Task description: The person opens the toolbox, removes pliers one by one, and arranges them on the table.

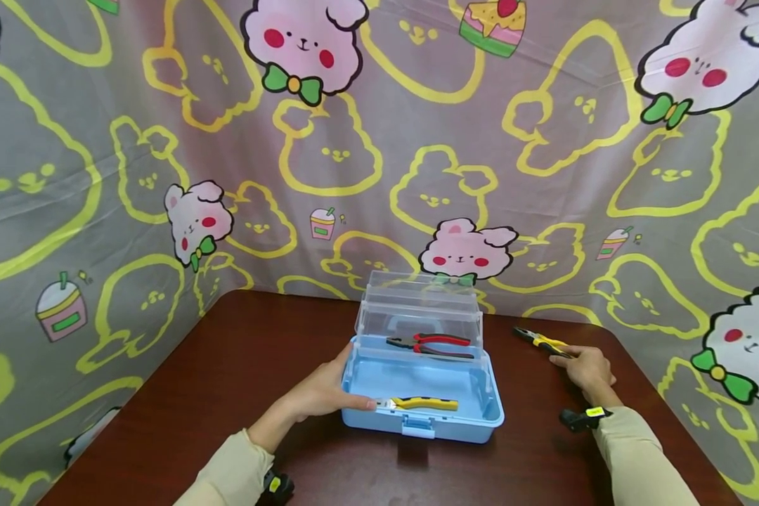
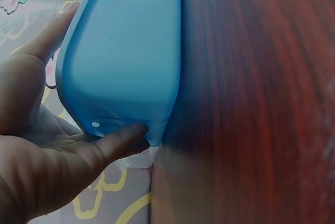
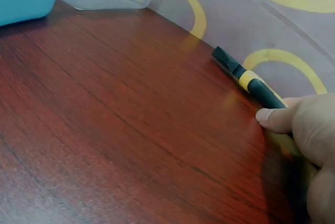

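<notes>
A light-blue toolbox (image 1: 455, 429) stands on the table with its clear lid raised at the back. My left hand (image 1: 322, 388) grips the box's left end, thumb at the front rim and fingers along the side; in the left wrist view the fingers lie against the blue wall (image 2: 123, 51). To the right of the box, my right hand (image 1: 588, 369) holds pliers (image 1: 537, 340) with yellow and black handles by the handle end. Their dark jaws point away to the left, near the table's back edge. The palm hides part of the handles.
Red-and-black pliers (image 1: 443, 339) lie in the clear tray section (image 1: 367, 323) at the back of the box. Yellow-handled pliers (image 1: 425, 403) rest along the front rim. Patterned cloth (image 1: 329, 161) hangs behind the dark wooden table (image 1: 240, 351).
</notes>
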The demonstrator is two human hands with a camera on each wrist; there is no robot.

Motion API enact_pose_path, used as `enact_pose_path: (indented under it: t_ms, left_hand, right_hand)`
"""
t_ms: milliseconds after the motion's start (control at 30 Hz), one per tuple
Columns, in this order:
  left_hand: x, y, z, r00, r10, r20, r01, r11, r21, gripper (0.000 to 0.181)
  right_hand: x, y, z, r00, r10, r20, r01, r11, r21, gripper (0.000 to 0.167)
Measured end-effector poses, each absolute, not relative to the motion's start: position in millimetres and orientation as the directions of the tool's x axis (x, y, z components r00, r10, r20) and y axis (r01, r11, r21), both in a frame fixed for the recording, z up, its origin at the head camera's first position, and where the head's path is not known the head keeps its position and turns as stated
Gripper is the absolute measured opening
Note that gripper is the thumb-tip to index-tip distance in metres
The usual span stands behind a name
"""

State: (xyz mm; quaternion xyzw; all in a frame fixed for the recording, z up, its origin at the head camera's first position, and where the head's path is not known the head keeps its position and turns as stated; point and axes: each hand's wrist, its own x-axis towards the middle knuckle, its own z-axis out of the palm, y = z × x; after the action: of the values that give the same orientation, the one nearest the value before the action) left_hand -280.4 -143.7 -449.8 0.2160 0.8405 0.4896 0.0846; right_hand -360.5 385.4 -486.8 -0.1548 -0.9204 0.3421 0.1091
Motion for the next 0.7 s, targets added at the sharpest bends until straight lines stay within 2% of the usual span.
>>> enact_pose_path:
  t_ms: [267, 700]
  left_hand:
    - [-280.8, -143.6, -446.4, -0.899, 0.435, 0.051, 0.267, 0.452, 0.851, 0.124]
    - [-280.8, -144.5, -448.2, -0.881, 0.467, 0.082, 0.295, 0.406, 0.865, 0.122]
  right_hand:
    - [-358.4, 391.4, -481.7, -0.957, 0.281, 0.064, 0.173, 0.738, -0.652, 0.047]
    - [-356.1, 399.9, -483.2, -0.969, 0.225, 0.103, 0.111, 0.766, -0.633, 0.054]
